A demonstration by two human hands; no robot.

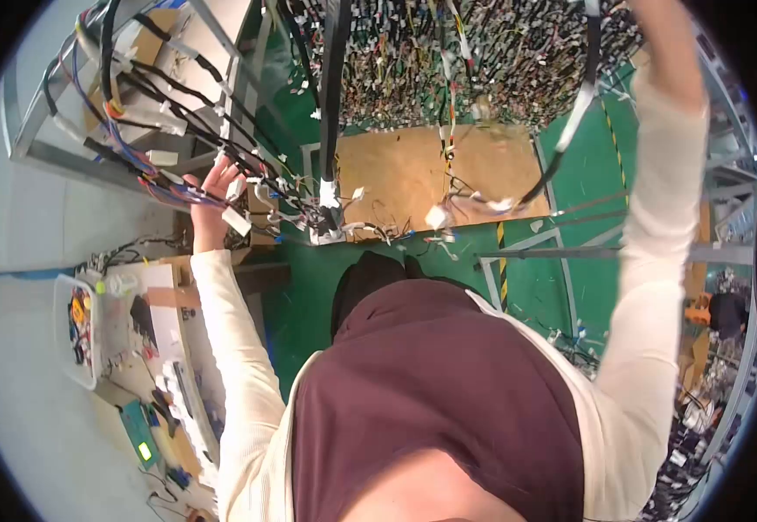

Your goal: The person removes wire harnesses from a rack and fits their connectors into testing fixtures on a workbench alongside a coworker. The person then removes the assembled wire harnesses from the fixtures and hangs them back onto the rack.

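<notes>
My left hand (pixel 211 196) is raised at a hanging wiring harness (pixel 148 165) with black-wrapped branches, coloured wires and white connectors. Its visible fingers are stretched out and apart, and the harness crosses in front of the palm. White connector plugs (pixel 237 221) dangle beside the wrist. On the right, my arm (pixel 670 165) reaches up past the top edge; the hand itself is out of the picture. Near that arm hangs a black cable (pixel 592 61) with a white-wrapped section, curving down to a white connector (pixel 437 217).
A brown board (pixel 396 178) lies ahead, below a dense mass of hanging harnesses (pixel 457 61). Metal frames (pixel 526 254) stand on the green floor (pixel 583 187). At left, a workbench (pixel 122 383) holds a clear plastic bin (pixel 58 335) and a green device (pixel 139 435) with a lit display.
</notes>
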